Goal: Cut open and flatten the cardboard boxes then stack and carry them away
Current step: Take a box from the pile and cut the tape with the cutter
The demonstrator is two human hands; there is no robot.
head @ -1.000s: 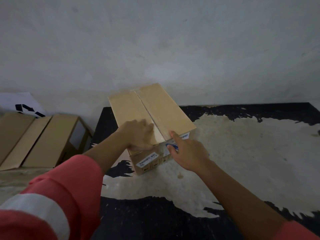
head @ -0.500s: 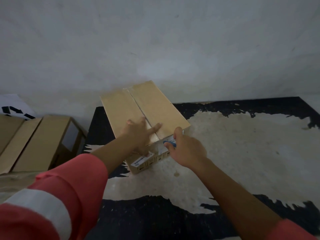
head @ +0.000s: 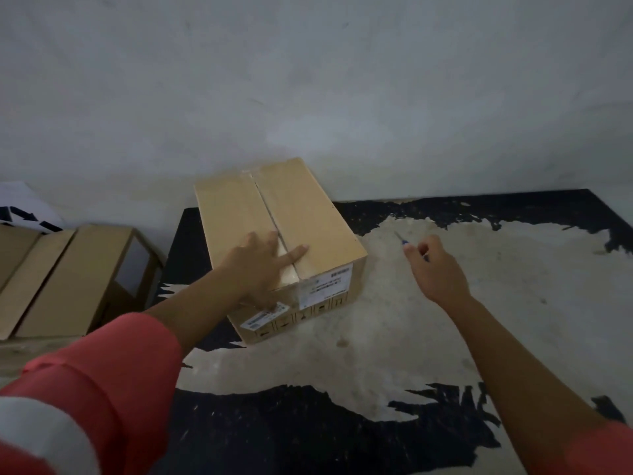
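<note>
Your left hand [head: 263, 265] lies flat on the box [head: 308, 214], fingers [head: 295, 252] spread straight across its centre seam [head: 269, 210]. Right of the box, your right hand [head: 442, 272] pinches a small cutter [head: 400, 237], clear of the cardboard. The box sits on the table [head: 445, 337]; a cut run toward those fingers could nick them.

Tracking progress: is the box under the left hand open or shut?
Shut: the cardboard box has both top flaps flat, meeting at the seam.

Head-worn view, forward and downward
</note>
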